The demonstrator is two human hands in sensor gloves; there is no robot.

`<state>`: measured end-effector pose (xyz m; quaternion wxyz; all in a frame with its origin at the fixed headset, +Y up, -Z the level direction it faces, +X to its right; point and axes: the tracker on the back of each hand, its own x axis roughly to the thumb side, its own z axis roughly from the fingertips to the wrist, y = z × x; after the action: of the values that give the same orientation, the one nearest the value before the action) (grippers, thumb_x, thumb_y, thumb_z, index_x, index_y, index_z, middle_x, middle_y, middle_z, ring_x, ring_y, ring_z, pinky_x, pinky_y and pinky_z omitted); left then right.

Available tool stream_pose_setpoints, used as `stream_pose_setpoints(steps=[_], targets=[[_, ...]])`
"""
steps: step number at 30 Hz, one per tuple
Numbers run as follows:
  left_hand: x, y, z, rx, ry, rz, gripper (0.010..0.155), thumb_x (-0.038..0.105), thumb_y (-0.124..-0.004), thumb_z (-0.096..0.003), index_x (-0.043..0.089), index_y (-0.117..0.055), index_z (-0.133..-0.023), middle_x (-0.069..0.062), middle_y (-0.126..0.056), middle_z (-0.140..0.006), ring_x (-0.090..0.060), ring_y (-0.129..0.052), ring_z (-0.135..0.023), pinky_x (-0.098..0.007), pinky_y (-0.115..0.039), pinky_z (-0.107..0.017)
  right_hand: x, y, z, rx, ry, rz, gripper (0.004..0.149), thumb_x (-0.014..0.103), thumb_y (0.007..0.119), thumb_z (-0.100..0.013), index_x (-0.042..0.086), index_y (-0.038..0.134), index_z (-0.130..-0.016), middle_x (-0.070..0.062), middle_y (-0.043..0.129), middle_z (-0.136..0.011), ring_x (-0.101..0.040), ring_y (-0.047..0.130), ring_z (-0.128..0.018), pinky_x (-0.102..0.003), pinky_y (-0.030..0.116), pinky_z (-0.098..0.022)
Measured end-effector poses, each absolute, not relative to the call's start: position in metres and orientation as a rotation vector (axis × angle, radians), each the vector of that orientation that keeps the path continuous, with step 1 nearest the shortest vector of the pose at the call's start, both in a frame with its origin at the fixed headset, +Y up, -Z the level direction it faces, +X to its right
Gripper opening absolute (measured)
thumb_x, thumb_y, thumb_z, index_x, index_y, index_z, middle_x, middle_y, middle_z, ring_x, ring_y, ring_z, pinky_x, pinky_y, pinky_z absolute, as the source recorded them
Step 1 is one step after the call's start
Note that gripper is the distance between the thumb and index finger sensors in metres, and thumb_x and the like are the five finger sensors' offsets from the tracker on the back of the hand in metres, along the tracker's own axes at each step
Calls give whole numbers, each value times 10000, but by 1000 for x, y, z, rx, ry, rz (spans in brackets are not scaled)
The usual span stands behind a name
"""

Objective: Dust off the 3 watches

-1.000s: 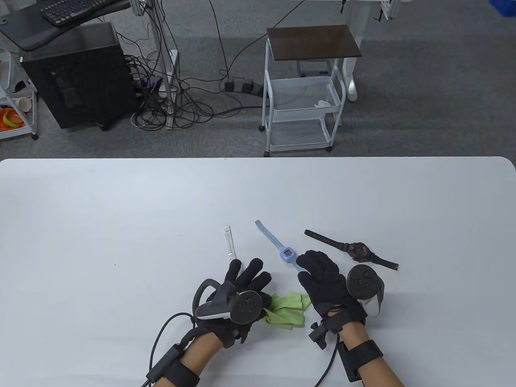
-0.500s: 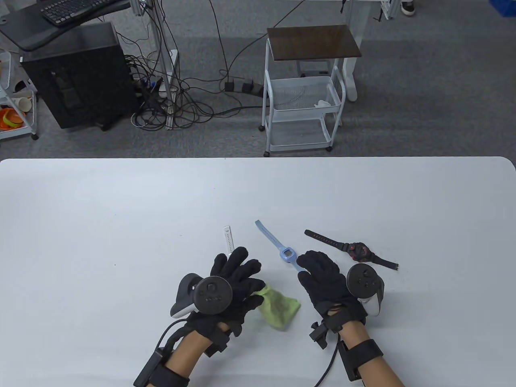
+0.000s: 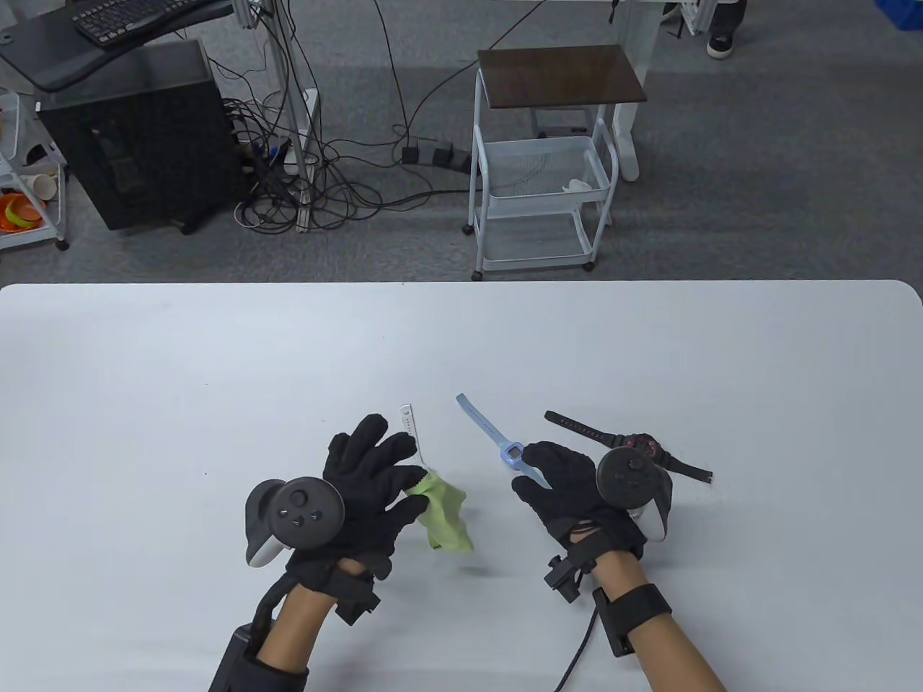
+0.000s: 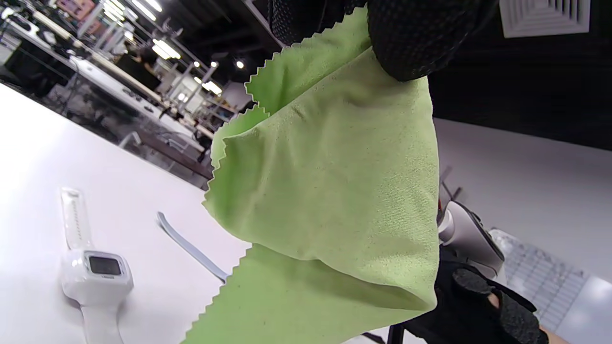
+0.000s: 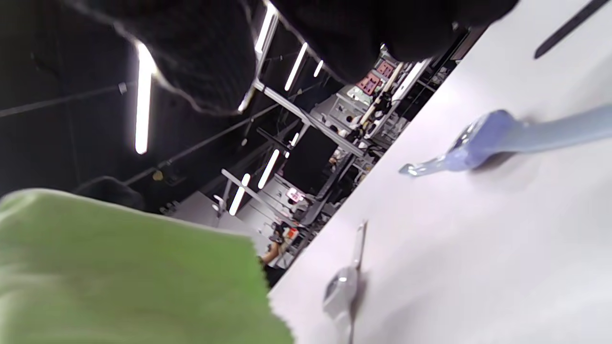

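**Left hand lifts the green cloth beside three watches**

The left hand (image 3: 360, 483) is raised over the near middle of the white table (image 3: 144, 375), with its fingers (image 3: 364, 436) spread toward the far side. The thumb and a fingertip pinch a green cloth (image 3: 445, 515) by its top edge. The cloth hangs down loosely (its zigzag-cut edge is plain in the left wrist view) and appears clear of the table, with a faint shadow below it.

The three watches lie in a row just beyond the hands. The white watch (image 4: 93, 272) is on the left, flat on the table. In the table view the left hand and the cloth hide all of it but the far end of its strap. The blue watch (image 3: 505, 447) is in the middle, with its strap running toward the far left. The black watch (image 3: 638, 450) is on the right, partly behind the tracker (image 3: 631, 479) on the right hand.

The right hand (image 3: 570, 490) rests low on the table, just near of the blue watch. Its fingers are loosely curled, with the fingertips at the blue watch's near strap. Whether they pinch the strap or only touch it cannot be told.

Beyond the table stand a white wire cart (image 3: 544, 180) with a dark top and a black computer case (image 3: 137, 137) among tangled cables.
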<state>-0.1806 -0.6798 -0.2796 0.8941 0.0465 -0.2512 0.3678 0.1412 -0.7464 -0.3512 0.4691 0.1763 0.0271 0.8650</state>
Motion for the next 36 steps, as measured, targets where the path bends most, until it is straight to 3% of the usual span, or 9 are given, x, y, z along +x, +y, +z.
stream_pose_setpoints(steps=[9, 19, 31, 36], targets=[[-197, -676, -282, 128, -483, 811, 452, 454, -753, -542, 252, -713, -944, -23, -467, -1177, -382, -188, -1157, -706, -159, -742, 98, -728, -414, 367, 177, 2474, 731, 457, 899, -366, -28, 728, -886, -353, 719, -896, -597, 668, -752, -761, 364, -561], [-211, -679, -288, 142, -438, 778, 454, 456, -750, -544, 252, -707, -948, -21, -469, -1177, -387, -189, -1158, -711, -156, -739, 57, -747, -469, 223, 319, 2675, 671, 428, 915, -348, 6, 781, -852, -320, 805, -821, -539, 758, -671, -751, 395, -571], [-217, -678, -289, 135, -441, 874, 454, 453, -746, -547, 250, -703, -951, -27, -465, -1178, -394, -187, -1155, -710, -156, -738, 36, -769, -503, 110, 344, 2826, 691, 452, 911, -335, 32, 768, -865, -295, 777, -849, -529, 727, -699, -764, 335, -587], [-219, -678, -288, 130, -433, 867, 454, 454, -744, -548, 252, -700, -953, -25, -465, -1179, -394, -186, -1156, -708, -160, -741, 23, -771, -508, 46, 380, 2957, 663, 459, 911, -325, 69, 781, -846, -263, 784, -840, -501, 748, -698, -812, 238, -583]])
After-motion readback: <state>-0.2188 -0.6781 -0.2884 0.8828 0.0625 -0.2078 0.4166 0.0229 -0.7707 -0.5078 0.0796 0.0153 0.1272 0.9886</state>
